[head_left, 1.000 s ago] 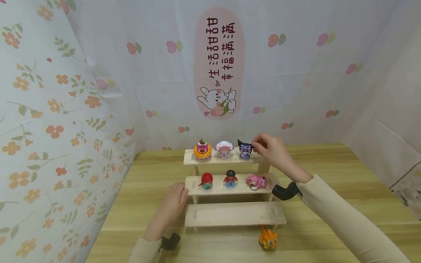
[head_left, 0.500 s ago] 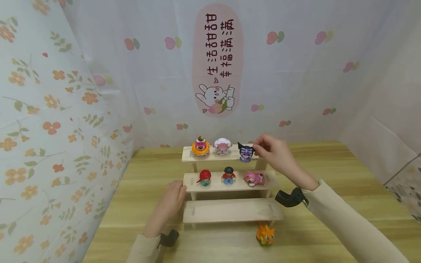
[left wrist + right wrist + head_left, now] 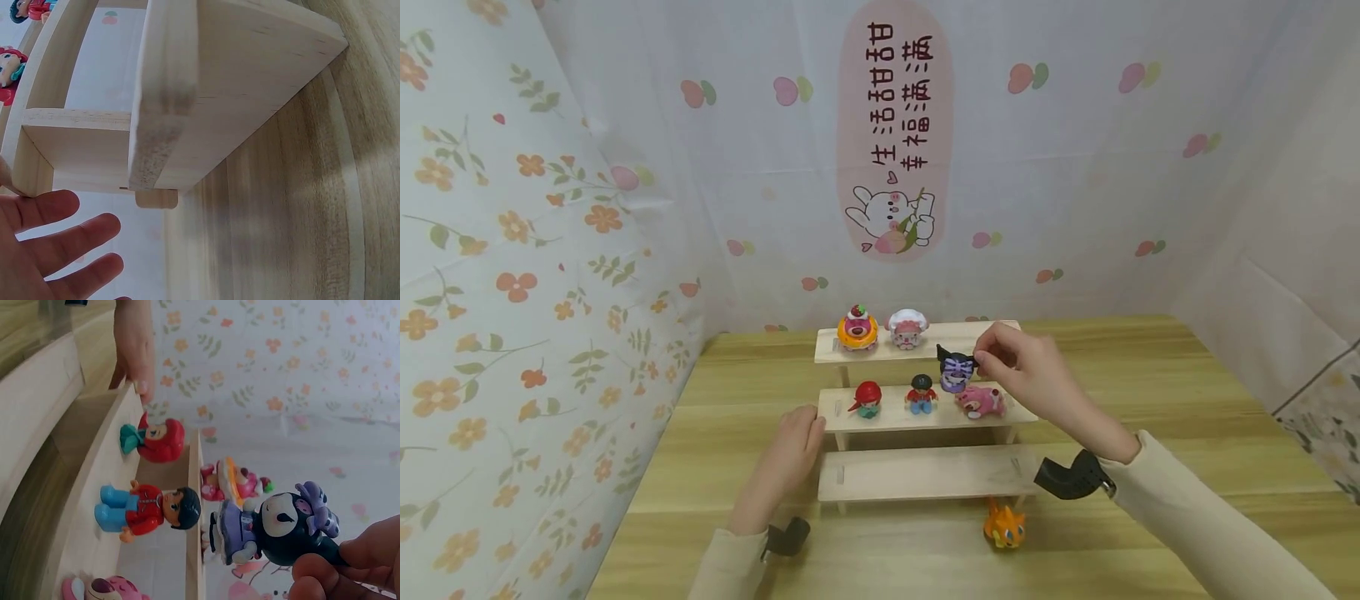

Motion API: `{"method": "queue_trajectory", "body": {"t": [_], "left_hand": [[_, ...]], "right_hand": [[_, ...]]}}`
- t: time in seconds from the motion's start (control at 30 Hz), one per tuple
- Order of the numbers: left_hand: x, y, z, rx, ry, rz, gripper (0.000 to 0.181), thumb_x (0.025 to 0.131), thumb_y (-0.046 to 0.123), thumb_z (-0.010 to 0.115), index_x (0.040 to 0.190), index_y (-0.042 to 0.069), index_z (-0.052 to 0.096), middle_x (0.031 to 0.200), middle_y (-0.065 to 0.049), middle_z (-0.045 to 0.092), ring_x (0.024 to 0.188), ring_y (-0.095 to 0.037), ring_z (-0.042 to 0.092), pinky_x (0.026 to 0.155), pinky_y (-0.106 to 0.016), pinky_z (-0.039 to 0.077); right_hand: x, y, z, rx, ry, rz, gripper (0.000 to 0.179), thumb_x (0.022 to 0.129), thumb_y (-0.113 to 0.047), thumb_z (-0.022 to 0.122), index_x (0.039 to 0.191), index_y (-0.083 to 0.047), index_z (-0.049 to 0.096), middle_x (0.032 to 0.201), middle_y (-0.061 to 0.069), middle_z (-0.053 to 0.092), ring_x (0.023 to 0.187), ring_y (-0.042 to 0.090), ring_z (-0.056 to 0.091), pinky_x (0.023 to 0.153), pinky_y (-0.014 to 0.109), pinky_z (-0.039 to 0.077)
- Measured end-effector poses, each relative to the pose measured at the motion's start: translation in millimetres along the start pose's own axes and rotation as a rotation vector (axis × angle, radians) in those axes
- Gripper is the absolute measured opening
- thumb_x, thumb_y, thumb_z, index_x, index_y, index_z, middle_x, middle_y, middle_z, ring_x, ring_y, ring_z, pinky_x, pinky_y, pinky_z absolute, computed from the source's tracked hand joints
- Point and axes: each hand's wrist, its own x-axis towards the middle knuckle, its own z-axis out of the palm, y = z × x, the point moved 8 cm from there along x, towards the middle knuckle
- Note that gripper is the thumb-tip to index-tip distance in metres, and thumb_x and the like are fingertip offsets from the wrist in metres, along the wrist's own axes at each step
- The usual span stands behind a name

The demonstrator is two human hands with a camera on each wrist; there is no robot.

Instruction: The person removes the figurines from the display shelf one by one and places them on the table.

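My right hand (image 3: 1037,379) pinches a small black-and-purple toy figure (image 3: 956,372) by one ear, between thumb and fingertips. In the head view the figure overlaps the gap between the top shelf (image 3: 880,352) and the middle shelf (image 3: 887,422) of a stepped wooden stand. The right wrist view shows its purple bow and dress, with the feet pointing away from the hand. My left hand (image 3: 788,446) touches the left end of the middle shelf. Its fingers (image 3: 81,240) are spread and fairly straight in the left wrist view.
A doughnut-ringed bear figure (image 3: 857,331) and a white-capped figure (image 3: 907,330) stand on top. The middle shelf bears a red-haired figure (image 3: 867,398), a black-capped boy figure (image 3: 921,395) and a pink lying bear (image 3: 981,402). An orange toy (image 3: 1004,527) sits before the lowest shelf (image 3: 925,475).
The black-and-purple figure has left the top shelf, coming forward and down in my right hand's pinch. My left hand stays at the shelf end. The head view has shifted slightly.
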Motion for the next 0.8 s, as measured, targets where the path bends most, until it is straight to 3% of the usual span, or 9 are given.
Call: {"method": "queue_trajectory", "body": {"t": [0.2, 0.57, 0.8], "left_hand": [[-1.0, 0.0, -1.0, -0.003, -0.004, -0.019, 0.018, 0.101, 0.016, 0.041, 0.095, 0.005, 0.054, 0.094, -0.01, 0.056, 0.096, -0.031, 0.052, 0.085, -0.045, 0.044], [-0.8, 2.3, -0.5, -0.011, 0.003, -0.008, 0.018, 0.101, 0.015, 0.042, 0.095, 0.004, 0.054, 0.094, -0.01, 0.056, 0.095, -0.03, 0.051, 0.085, -0.045, 0.044], [-0.1, 0.1, 2.0, -0.017, -0.014, -0.028, 0.018, 0.101, 0.014, 0.041, 0.092, 0.005, 0.053, 0.091, -0.009, 0.053, 0.092, -0.029, 0.05, 0.081, -0.044, 0.043]], "right_hand": [[-14.0, -11, 5, -0.046, -0.009, -0.077, 0.008, 0.09, -0.007, 0.064, 0.087, -0.013, 0.062, 0.07, -0.005, 0.062, 0.062, 0.002, 0.054, 0.056, 0.021, 0.045], [-52.9, -16, 24, 0.02, -0.092, -0.117, 0.01, 0.088, -0.007, 0.068, 0.087, -0.015, 0.062, 0.071, -0.013, 0.06, 0.064, -0.003, 0.05, 0.054, 0.02, 0.044], [-72.7, -16, 33, 0.046, -0.054, -0.19, 0.024, 0.082, 0.0, 0.07, 0.083, -0.02, 0.058, 0.069, -0.016, 0.057, 0.063, -0.006, 0.05, 0.054, 0.018, 0.044]]}}
